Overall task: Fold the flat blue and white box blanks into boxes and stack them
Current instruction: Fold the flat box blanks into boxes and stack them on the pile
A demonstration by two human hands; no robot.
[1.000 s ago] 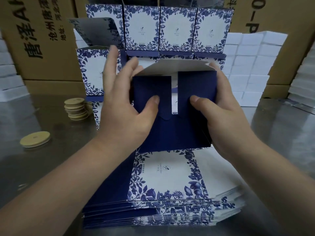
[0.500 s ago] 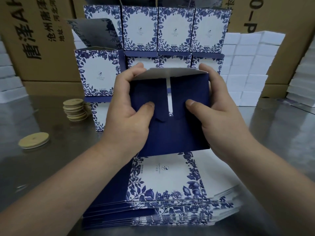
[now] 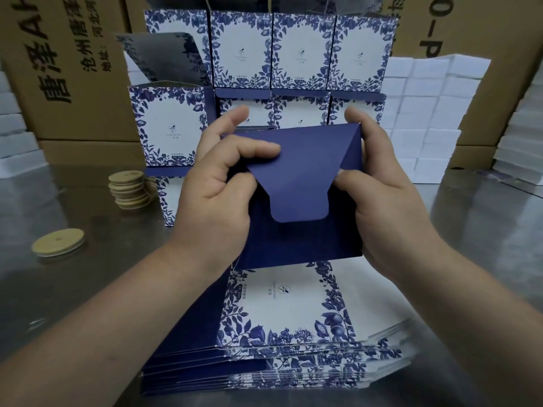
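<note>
Both hands hold one dark blue box [image 3: 299, 233] in mid-air above a pile of flat blue and white blanks [image 3: 282, 342]. My left hand [image 3: 217, 195] grips its left side, fingers curled over the top flap. My right hand [image 3: 382, 198] grips the right side, thumb tucked under the flap's edge. A tongue-shaped flap is folded down over the box's end. Behind stands a stack of folded boxes [image 3: 299, 51] in rows, blue floral fronts facing me.
Round wooden discs sit at left: a small pile [image 3: 129, 189] and one loose disc [image 3: 58, 242]. Cardboard cartons [image 3: 67, 69] stand behind. White foam blocks [image 3: 435, 113] are stacked at right. The shiny metal table [image 3: 484, 259] carries it all.
The two side flaps were pressed in by my thumbs; now the large tongue flap has come down over them and the box has dropped slightly lower.
</note>
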